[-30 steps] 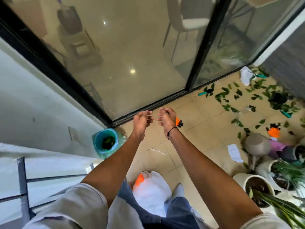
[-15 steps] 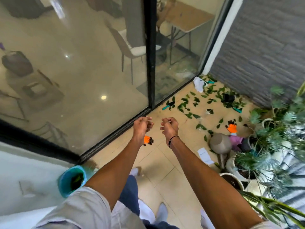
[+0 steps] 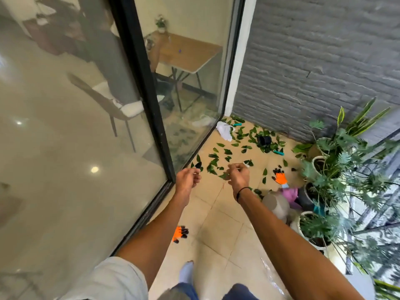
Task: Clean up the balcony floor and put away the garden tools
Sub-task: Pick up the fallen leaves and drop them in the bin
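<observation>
View has swung right vs 0.5 s ago; blue bucket gone from sight. Both arms still out front: left hand (image 3: 187,179) & right hand (image 3: 237,176) fingers loosely curled, holding nothing visible. Orange glove (image 3: 180,233) on floor under left forearm; leaves (image 3: 238,146) scattered ahead.

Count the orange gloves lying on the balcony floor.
2. One orange glove lies by the glass door's track near the person; another lies beside the potted plants. More may be hidden.

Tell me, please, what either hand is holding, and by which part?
Cannot tell: the left hand and right hand are loosely curled above the leaves, nothing clearly in either grip.
</observation>
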